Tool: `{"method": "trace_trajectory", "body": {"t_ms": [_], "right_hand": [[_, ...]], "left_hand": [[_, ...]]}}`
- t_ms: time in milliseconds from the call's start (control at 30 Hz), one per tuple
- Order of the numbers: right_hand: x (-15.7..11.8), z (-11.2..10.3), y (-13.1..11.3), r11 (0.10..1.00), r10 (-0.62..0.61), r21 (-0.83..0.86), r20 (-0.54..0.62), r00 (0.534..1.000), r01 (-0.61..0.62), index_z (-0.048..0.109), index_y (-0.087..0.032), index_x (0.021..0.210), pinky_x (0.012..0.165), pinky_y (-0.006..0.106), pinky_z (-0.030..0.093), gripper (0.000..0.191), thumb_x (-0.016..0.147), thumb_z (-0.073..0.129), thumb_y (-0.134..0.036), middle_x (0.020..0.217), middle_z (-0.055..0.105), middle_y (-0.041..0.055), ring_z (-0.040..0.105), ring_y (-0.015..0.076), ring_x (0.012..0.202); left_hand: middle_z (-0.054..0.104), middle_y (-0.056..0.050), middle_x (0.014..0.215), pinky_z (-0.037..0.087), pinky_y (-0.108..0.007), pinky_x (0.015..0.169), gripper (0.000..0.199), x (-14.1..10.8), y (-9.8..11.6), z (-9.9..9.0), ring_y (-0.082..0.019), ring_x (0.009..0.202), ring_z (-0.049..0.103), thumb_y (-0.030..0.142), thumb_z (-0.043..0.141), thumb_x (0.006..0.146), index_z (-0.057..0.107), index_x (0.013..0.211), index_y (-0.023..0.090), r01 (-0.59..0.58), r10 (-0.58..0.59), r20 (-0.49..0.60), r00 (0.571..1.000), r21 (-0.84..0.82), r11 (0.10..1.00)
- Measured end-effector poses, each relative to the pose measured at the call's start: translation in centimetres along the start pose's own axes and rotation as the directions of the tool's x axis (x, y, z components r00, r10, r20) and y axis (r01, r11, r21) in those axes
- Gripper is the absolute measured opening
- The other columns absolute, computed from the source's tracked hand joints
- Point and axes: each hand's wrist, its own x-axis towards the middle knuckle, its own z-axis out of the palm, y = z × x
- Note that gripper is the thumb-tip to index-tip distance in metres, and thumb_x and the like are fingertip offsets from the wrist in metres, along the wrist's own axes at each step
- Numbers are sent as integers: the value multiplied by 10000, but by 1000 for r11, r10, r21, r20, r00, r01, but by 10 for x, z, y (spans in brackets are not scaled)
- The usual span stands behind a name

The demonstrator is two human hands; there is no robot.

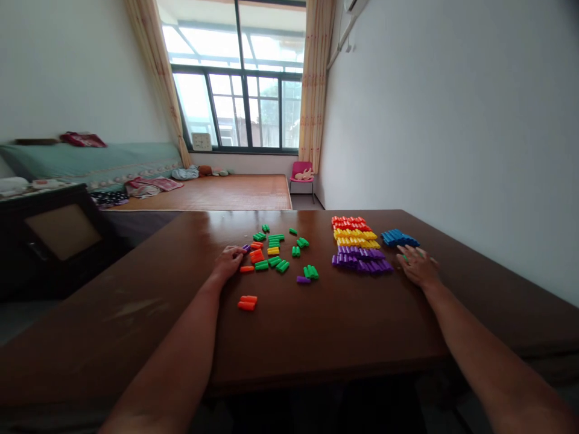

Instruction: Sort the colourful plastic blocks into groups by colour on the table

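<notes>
Small tapered plastic tubes in several colours lie on the dark brown table (312, 325). My left hand (228, 262) rests at the left edge of a loose group, its curled fingertips on a purple tube (246, 248). Close by are orange tubes (256, 256), green tubes (275, 239) and a yellow tube (273, 251). On the right, my right hand (420, 265) is bent over a few green tubes (404, 257), which show partly between its fingers. Just beyond it sits a slanted row of blue tubes (398, 238). The fingers hide most of the green ones.
Stacked rows of red tubes (348, 223), yellow tubes (356, 239) and purple tubes (362, 260) lie left of my right hand. Two orange tubes (247, 303) sit nearer me. Past the table are a bed (239, 191), a pink chair (301, 169) and a dark cabinet (49, 235).
</notes>
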Motion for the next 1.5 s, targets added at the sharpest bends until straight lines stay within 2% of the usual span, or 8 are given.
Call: {"method": "trace_trajectory", "body": {"t_ms": [200, 300, 400, 533, 633, 767, 1000, 1500], "right_hand": [[4, -51, -101, 922, -214, 310, -85, 973, 230, 600, -134, 1262, 1024, 465, 385, 451, 955, 352, -351, 1251, 624, 164, 530, 286, 1176], [-7, -63, -190, 675, -502, 670, 111, 858, 308, 633, -187, 1203, 953, 403, 472, 386, 947, 425, -388, 1180, 667, 112, 615, 236, 1065], [-23, -63, -258, 599, -602, 757, 212, 770, 260, 627, -226, 1219, 939, 400, 484, 381, 905, 521, -413, 1196, 656, 100, 626, 232, 1049], [-33, -61, -285, 576, -584, 787, 207, 785, 222, 643, -196, 1174, 912, 383, 489, 371, 847, 614, -369, 1119, 672, 110, 627, 226, 1003], [-20, -65, -261, 577, -418, 809, 175, 891, 111, 599, -207, 1233, 786, 340, 521, 456, 821, 635, -399, 1096, 672, 93, 630, 197, 867], [16, -63, -171, 672, 13, 736, 100, 995, -83, 623, -190, 1176, 743, 345, 517, 503, 787, 623, -509, 1031, 683, 102, 626, 214, 829], [15, -20, 9, 851, 436, 390, -148, 888, -353, 667, -138, 1018, 813, 416, 493, 457, 778, 493, -486, 976, 707, 157, 631, 251, 832], [4, -4, 3, 937, 287, 210, -16, 958, -278, 700, -173, 1135, 872, 419, 464, 485, 857, 399, -433, 1125, 704, 134, 623, 280, 953]], "left_hand": [[653, -50, 1142, 502, -299, 848, 254, -2, 5, 2, -197, 978, 626, 260, 529, 844, 743, 976, 228, 24, -24, -5, 1000, 18, 1000], [653, -40, 1152, 501, -288, 834, 255, -4, 8, 1, -194, 969, 629, 260, 525, 847, 741, 980, 233, 39, -39, 6, 999, 24, 999], [651, -30, 1168, 496, -278, 838, 260, -5, 11, -1, -191, 981, 629, 263, 520, 849, 736, 990, 242, 26, -26, 16, 1000, 22, 999], [652, -39, 1165, 492, -276, 848, 273, -6, 12, -4, -197, 1009, 624, 273, 517, 845, 734, 1007, 238, 20, -21, 24, 999, 25, 999], [647, -36, 1183, 498, -289, 837, 281, -3, 8, -3, -205, 988, 629, 309, 517, 839, 733, 1007, 242, 27, -27, 28, 999, 23, 999], [650, -35, 1173, 499, -297, 853, 293, 2, 0, 1, -208, 975, 632, 325, 513, 824, 738, 998, 253, 9, -10, 9, 1000, 29, 1000], [669, -32, 1133, 517, -295, 803, 285, 6, -2, 0, -210, 938, 637, 345, 535, 785, 750, 952, 262, 7, -7, -7, 1000, 28, 1000], [653, -31, 1147, 502, -311, 896, 285, 5, -7, 0, -203, 980, 636, 341, 532, 804, 741, 977, 254, -17, 16, 12, 1000, 16, 1000]]}}
